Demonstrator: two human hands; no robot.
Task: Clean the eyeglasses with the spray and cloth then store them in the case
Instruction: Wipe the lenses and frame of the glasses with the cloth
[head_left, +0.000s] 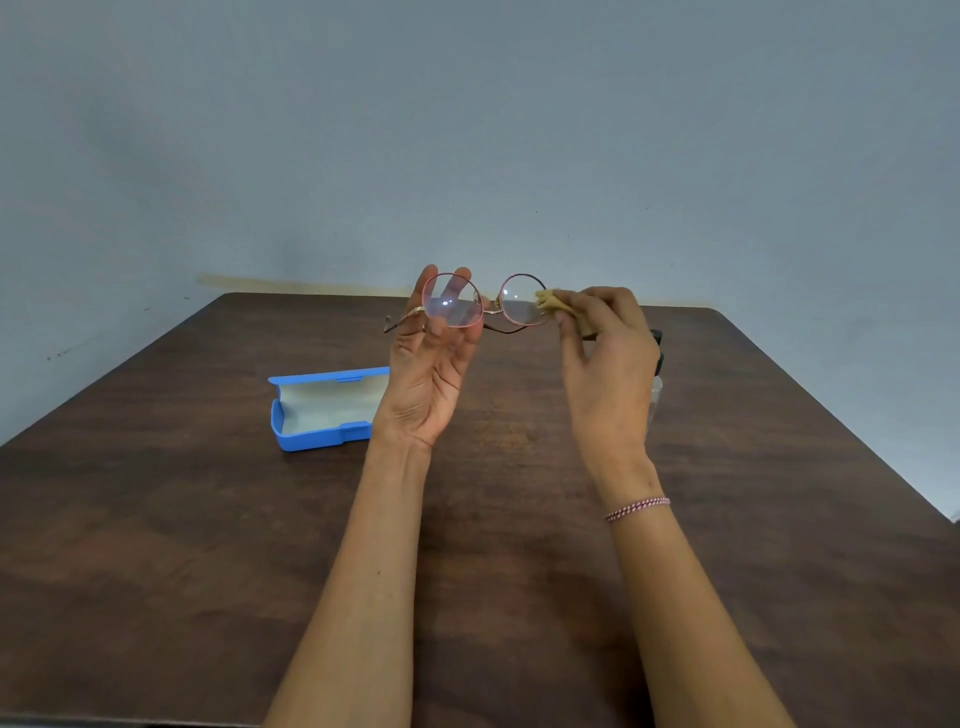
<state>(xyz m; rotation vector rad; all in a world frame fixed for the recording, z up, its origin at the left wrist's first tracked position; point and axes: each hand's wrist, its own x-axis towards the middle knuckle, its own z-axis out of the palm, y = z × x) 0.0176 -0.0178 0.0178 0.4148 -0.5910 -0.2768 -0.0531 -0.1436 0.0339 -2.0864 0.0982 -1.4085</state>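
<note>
Round eyeglasses (485, 304) with a thin pink-gold frame are held up above the table. My left hand (434, 364) grips them at the left lens and temple, palm toward me. My right hand (602, 364) pinches a small tan cloth (553, 304) against the outer edge of the right lens. The blue case (311, 439) lies open on the table to the left, its pale lining showing, its right end hidden behind my left wrist. A clear spray bottle (656, 374) with a dark cap stands behind my right hand, mostly hidden.
The dark brown wooden table (208, 545) reaches to a grey-blue wall at the back. Its right edge runs diagonally down the right side of the view. A red-and-white thread bracelet (638, 508) sits on my right wrist.
</note>
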